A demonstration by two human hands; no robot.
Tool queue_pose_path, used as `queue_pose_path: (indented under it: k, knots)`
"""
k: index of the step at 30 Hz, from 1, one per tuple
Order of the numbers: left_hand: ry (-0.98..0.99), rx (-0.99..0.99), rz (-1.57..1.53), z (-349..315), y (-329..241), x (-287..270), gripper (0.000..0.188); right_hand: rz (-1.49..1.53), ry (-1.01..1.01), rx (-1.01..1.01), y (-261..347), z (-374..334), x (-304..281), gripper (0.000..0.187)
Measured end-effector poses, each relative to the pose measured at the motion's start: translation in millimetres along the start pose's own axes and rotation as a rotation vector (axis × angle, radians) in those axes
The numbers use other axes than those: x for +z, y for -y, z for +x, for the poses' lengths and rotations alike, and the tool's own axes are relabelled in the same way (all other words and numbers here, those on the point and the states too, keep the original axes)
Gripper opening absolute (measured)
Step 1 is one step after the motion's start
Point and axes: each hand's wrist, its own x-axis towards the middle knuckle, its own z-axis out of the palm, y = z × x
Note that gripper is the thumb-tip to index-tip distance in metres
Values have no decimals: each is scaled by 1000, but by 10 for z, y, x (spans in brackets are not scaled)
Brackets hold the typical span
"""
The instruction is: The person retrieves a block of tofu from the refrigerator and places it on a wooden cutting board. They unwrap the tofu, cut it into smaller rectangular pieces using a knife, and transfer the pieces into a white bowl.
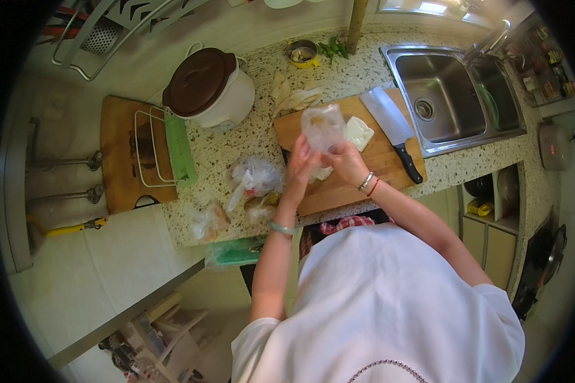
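Note:
Both my hands hold a clear plastic bag point(323, 124) over the wooden cutting board point(322, 199). My left hand point(300, 165) is closed on the bag's left edge, and my right hand point(347, 163) pinches it from the right. On the board, just beyond my right hand, lies a white block that looks like tofu point(359, 133). A bit of something white shows under my hands, partly hidden by them. To the right, a cleaver point(390, 117) lies flat across the board, its black handle toward me.
Left of the board sit knotted plastic bags point(255, 175) and a smaller bag point(209, 221). A white cooker with a brown lid point(201, 82) stands farther back. Behind the board are peels point(297, 99), a small pot point(302, 53) and green peppers point(333, 48). A steel sink point(437, 96) is at right.

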Motion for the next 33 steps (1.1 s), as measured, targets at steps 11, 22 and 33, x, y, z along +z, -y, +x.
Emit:
queue_pose_path:
  k: [11,22,33]
  knots:
    - [193,-655,-940,-255,-133,90,85,281,1,219,584,-425,66,19]
    - [11,-589,-1132,291,342,-119,25,-232,133,-397,331,-517,-331,32]
    - [117,-474,-127,402,-94,-84,27,702,495,540,268,-268,142,25]
